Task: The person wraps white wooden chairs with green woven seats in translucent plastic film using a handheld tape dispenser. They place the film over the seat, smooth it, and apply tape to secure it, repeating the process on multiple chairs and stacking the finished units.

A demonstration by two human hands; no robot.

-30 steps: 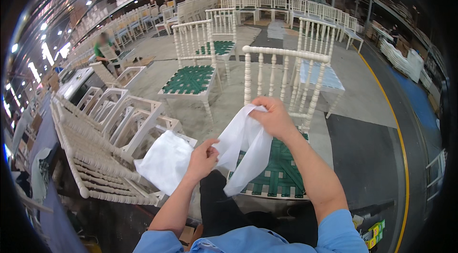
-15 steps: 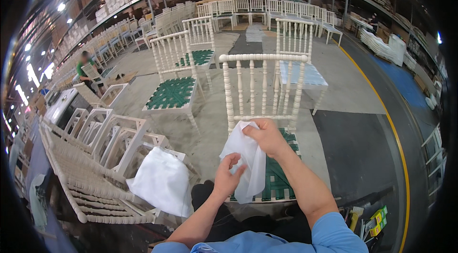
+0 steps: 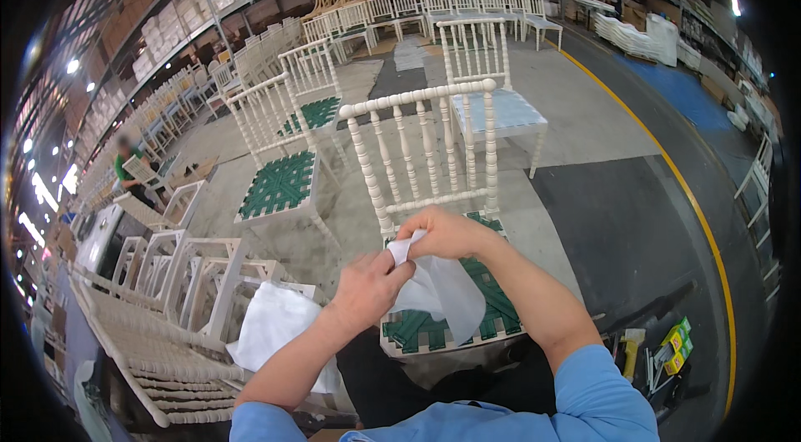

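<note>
Both hands are closed on a thin white sheet of fabric [image 3: 446, 288]. Its upper edge is pinched between the fingers of my left hand [image 3: 367, 290] and my right hand [image 3: 438, 233], which are close together. The rest of the sheet hangs loosely over the seat of the cream chair [image 3: 421, 93] in front of me. Woven green webbing [image 3: 492, 283] covers that seat, partly hidden by the cloth and my forearms. Beside my left forearm, a folded pile of white fabric [image 3: 271, 321] lies on stacked chair frames.
Other cream chairs stand ahead, two with green webbing [image 3: 279, 185] and one with a pale blue seat [image 3: 505, 113]. A chair lies tipped over [image 3: 150, 350] at left. Tools and a yellow-green box [image 3: 676, 346] are at lower right. A person in green [image 3: 133, 167] sits far left.
My hands have come together at the fabric's upper edge, the left now pinching it instead of being spread beside it. The view has tilted and shifted right.
</note>
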